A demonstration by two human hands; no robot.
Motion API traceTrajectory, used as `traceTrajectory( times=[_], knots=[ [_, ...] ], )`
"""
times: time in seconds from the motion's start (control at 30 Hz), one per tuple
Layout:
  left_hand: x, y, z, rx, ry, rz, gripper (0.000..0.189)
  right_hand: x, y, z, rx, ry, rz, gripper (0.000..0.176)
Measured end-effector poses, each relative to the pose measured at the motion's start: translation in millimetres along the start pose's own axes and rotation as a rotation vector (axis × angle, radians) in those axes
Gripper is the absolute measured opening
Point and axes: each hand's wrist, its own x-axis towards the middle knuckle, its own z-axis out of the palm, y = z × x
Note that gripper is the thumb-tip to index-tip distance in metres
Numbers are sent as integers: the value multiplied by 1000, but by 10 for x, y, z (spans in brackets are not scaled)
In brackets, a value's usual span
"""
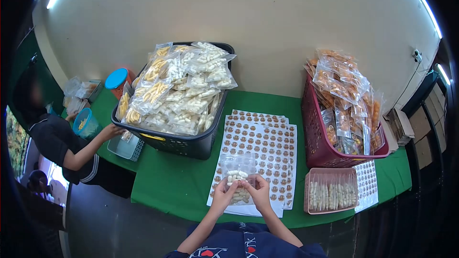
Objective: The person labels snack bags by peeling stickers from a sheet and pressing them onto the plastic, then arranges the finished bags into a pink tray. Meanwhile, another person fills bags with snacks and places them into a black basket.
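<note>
Between my two hands is a clear plastic bag (237, 163) with white finger-shaped pieces inside. My left hand (224, 197) pinches its left side and my right hand (259, 194) its right side, with the thumbs close together at the middle of the bag. Sheets of round brown-and-white stickers (258, 136) lie on the green-covered table under the bag. To the right of my right hand stands a pink basket (331, 210) with a row of similar small bags upright in it.
A black basket (179, 149) heaped with bagged white and yellow pieces stands at the left, a maroon basket (318, 138) of orange bags at the right. Another sticker sheet (367, 186) lies beside the pink basket. A co-worker (62, 148) stands left, near blue-rimmed tubs (86, 124).
</note>
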Motion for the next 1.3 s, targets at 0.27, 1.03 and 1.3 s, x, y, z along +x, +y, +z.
traceTrajectory(
  times=[0.27,1.03,1.3],
  knots=[
    [7,-48,27,91,-132,112,31,-3,147,-77,-77,100,-59,10],
    [-78,-67,-100,60,-166,-24,36,-67,354,-138,-187,-41,102,34],
    [-46,-60,-53,50,-209,-116,36,-84,327,-122,-113,97,8,26]
  ],
)
